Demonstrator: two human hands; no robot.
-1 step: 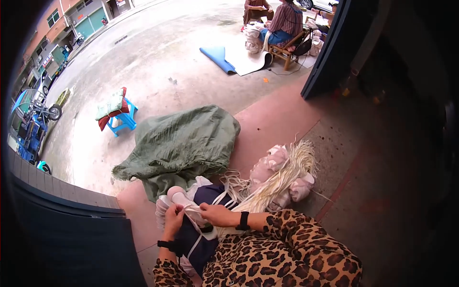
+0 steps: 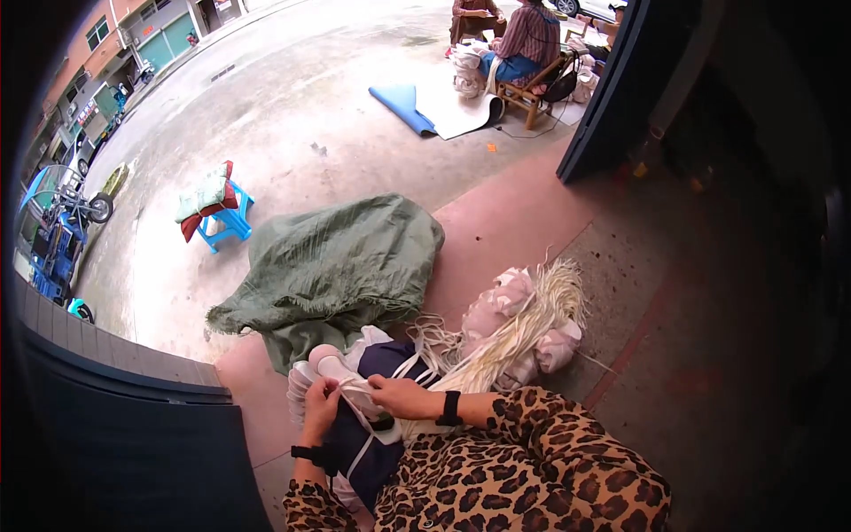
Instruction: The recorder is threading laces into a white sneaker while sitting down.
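Observation:
In my lap, my left hand [image 2: 321,408] pinches a white fabric strap [image 2: 355,385] between thumb and fingers. Closed on the same strap, from the right, is my right hand [image 2: 403,398]. Just beyond the hands is a pale pink, rounded bundle [image 2: 325,356], and a stack of white, ridged pieces [image 2: 298,390] lies left of it. Dark navy cloth [image 2: 386,359] covers my legs, with loose white strips across it. A long hank of cream strips [image 2: 523,337] spreads to my right, over pale pink wrapped bundles [image 2: 487,317]. The exact kind of the pink pieces cannot be made out.
Ahead lies a crumpled green woven sack [image 2: 355,257]. Beyond it stands a blue plastic stool [image 2: 232,223] with a cushion on top. A blue-and-white sheet [image 2: 443,111] lies near seated people [image 2: 532,40]. Dark door panels [image 2: 612,89] flank me; parked vehicles [image 2: 66,222] are far left.

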